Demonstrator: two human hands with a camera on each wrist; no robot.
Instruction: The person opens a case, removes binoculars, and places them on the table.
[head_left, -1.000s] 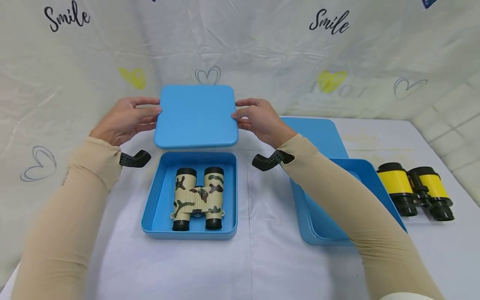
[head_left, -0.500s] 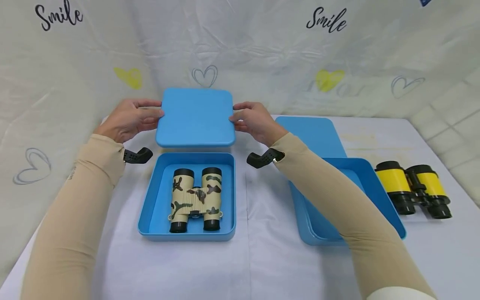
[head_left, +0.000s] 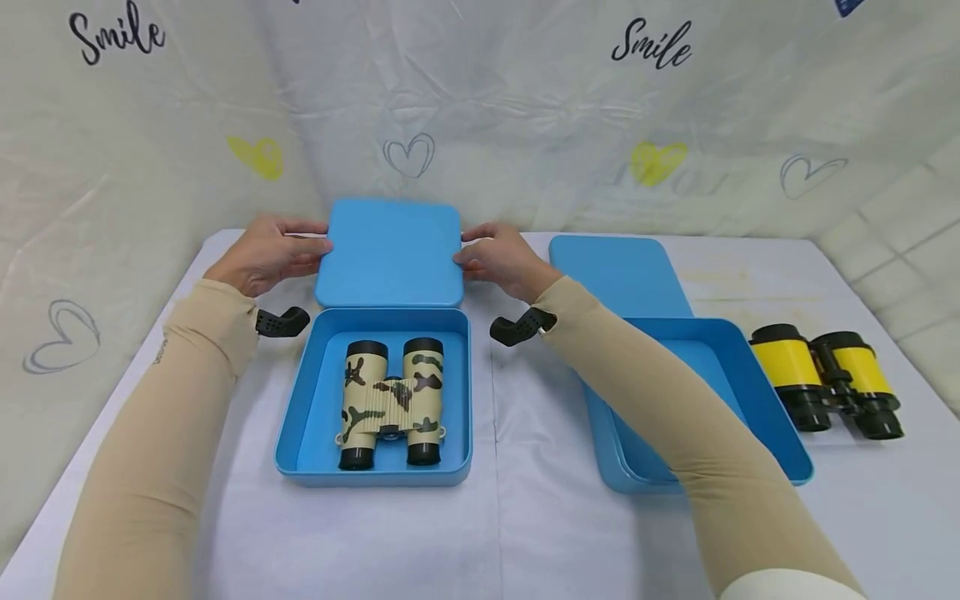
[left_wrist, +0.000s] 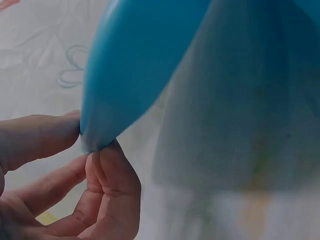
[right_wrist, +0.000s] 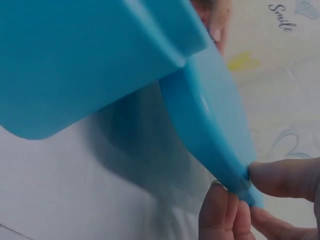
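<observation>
Both hands pinch a blue lid (head_left: 393,254) by its two short sides, just behind an open blue box. My left hand (head_left: 272,254) has the lid's left edge between thumb and fingers, as the left wrist view shows close up. On the opposite edge, my right hand (head_left: 501,258) grips with the thumb on top and fingertips below. Inside the blue box (head_left: 375,478) lie camouflage binoculars (head_left: 392,403), flat, with black ends. In the right wrist view the lid (right_wrist: 212,120) slants, and the table shows beneath it.
Right of centre stands a second blue box (head_left: 615,467), partly hidden under the right forearm. Behind it lies another blue lid (head_left: 622,271). Yellow and black binoculars (head_left: 828,379) rest at the far right. A printed white cloth (head_left: 510,108) hangs behind the table.
The lid has come down, and the gap between its front edge and the box has closed up in the head view. Both hands have lowered with it. The binoculars stay put.
</observation>
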